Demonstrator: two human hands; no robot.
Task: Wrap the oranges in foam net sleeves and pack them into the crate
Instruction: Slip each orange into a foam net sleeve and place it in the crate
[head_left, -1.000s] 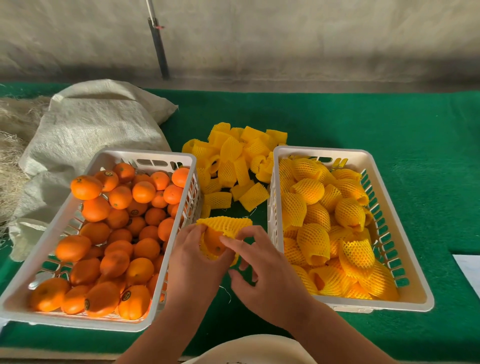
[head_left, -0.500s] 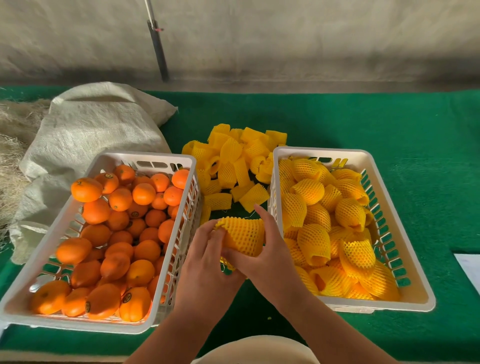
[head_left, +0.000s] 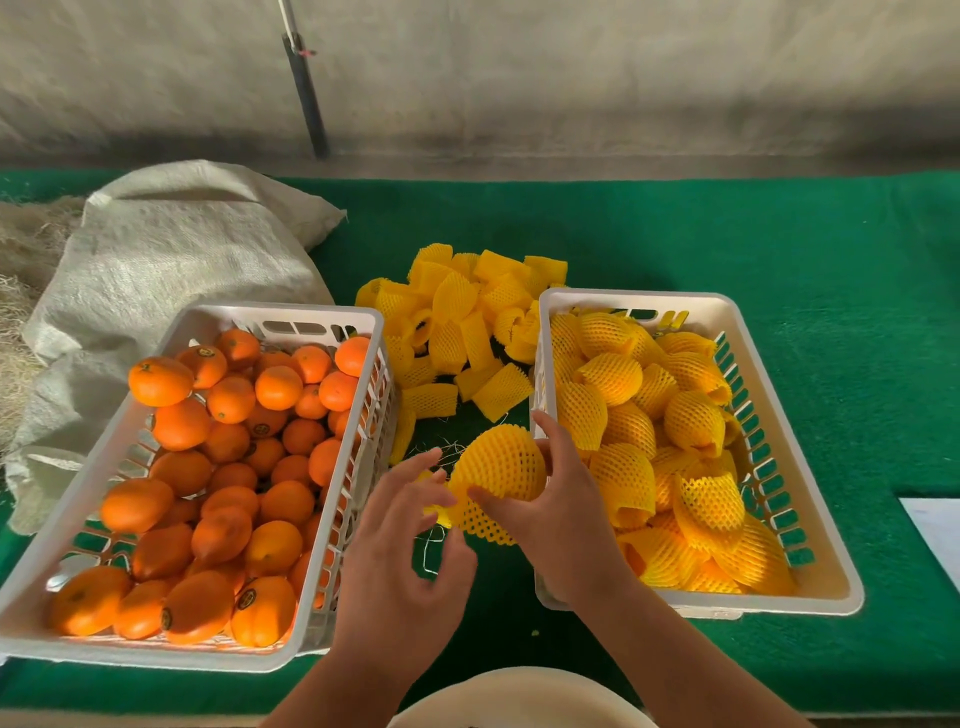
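Between the two crates my right hand (head_left: 558, 512) grips a wrapped orange (head_left: 501, 470) in a yellow foam net sleeve. My left hand (head_left: 402, 551) is just left of it, fingers relaxed and spread, touching only the sleeve's loose end. The left white crate (head_left: 270, 657) holds many bare oranges (head_left: 231, 467). The right white crate (head_left: 727, 605) holds several sleeved oranges (head_left: 649, 431). A pile of empty yellow sleeves (head_left: 457, 322) lies on the green mat behind my hands.
A grey woven sack (head_left: 166, 260) lies behind the left crate, with straw (head_left: 21, 291) at the far left. A white sheet (head_left: 935, 535) sits at the right edge. A dark pole (head_left: 306, 93) leans on the back wall.
The sleeve has been pulled over the orange. My right hand has carried the wrapped orange to the right, toward the right crate, and my left hand has let go and opened.
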